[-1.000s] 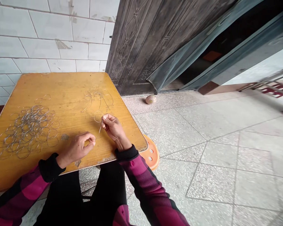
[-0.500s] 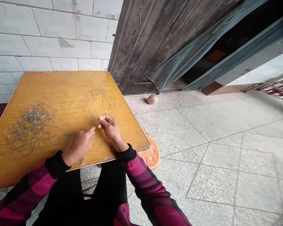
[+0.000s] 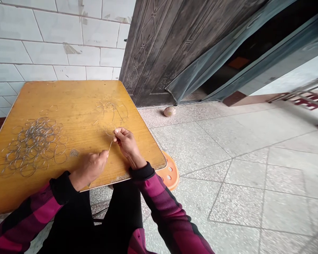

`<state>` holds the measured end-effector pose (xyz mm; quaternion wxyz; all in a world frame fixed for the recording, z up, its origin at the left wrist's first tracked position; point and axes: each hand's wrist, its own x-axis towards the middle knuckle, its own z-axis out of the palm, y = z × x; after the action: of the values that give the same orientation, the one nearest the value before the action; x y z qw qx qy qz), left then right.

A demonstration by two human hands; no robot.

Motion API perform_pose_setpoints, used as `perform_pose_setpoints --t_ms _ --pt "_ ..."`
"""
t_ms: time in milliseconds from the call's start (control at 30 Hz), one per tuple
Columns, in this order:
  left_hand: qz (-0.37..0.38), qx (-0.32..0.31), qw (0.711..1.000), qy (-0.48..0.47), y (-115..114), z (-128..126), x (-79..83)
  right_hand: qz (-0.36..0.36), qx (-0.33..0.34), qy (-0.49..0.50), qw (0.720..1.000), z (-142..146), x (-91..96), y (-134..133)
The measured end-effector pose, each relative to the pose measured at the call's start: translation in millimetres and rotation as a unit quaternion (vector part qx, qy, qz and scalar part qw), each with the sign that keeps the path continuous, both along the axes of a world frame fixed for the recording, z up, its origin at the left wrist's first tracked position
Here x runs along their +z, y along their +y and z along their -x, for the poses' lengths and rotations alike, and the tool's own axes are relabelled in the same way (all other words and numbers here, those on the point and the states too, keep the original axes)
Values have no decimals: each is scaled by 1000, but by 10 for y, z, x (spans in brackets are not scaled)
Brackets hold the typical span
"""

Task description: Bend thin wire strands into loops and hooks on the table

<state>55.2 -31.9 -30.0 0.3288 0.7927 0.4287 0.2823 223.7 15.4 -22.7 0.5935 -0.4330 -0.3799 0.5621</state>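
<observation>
A thin wire [image 3: 110, 145] runs between my two hands above the front part of the wooden table. My right hand [image 3: 127, 144] pinches it between thumb and fingertips, and a loop of it curves out to the left of those fingers. My left hand [image 3: 91, 167] is closed on the wire's lower end, knuckles up, near the table's front edge. To the left lies a tangled pile of wire loops [image 3: 38, 139]. Several loose wire pieces [image 3: 110, 106] lie farther back, beyond my right hand.
The yellow-brown table [image 3: 76, 93] stands against a white tiled wall [image 3: 42, 31]. An orange stool [image 3: 171, 173] sticks out under its right corner. On the floor by the dark carved door [image 3: 153, 53] lies a small round object [image 3: 170, 112].
My left hand has drawn down and slightly away from the right, and a length of wire now shows stretched between them. My right hand has shifted a little to the right.
</observation>
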Motion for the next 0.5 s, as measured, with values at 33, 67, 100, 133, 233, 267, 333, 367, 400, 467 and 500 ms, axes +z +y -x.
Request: perform_pose_setpoints --t_ms 33,67,100,133,233,267,333,367,400,467,500 --pt "-33 -13 999 37 -31 -2 20 9 10 -5 1000 -33 0 19" --pt "-68 -33 994 74 -62 -5 46 18 23 -14 999 -72 0 46" --pt "-93 -59 989 98 -92 -10 73 26 41 -29 998 -118 0 83" --pt "-106 -84 985 106 -117 -15 98 33 63 -51 996 -168 2 131" --pt "-117 -114 981 104 -150 -26 129 46 111 -159 980 -324 25 325" --pt "-120 -112 981 103 -148 -27 120 52 107 -201 972 -369 36 400" --pt "-129 -105 981 104 -130 -26 85 81 78 -278 954 -430 52 541" --pt "-134 -102 980 106 -118 -23 64 91 66 -298 948 -446 54 602" --pt "-139 -101 979 109 -105 -20 43 100 55 -311 944 -454 51 651" --pt "-150 -100 976 119 -83 -9 13 109 41 -318 941 -453 32 712" --pt "-157 -101 974 126 -74 -3 3 112 35 -322 940 -453 17 723"
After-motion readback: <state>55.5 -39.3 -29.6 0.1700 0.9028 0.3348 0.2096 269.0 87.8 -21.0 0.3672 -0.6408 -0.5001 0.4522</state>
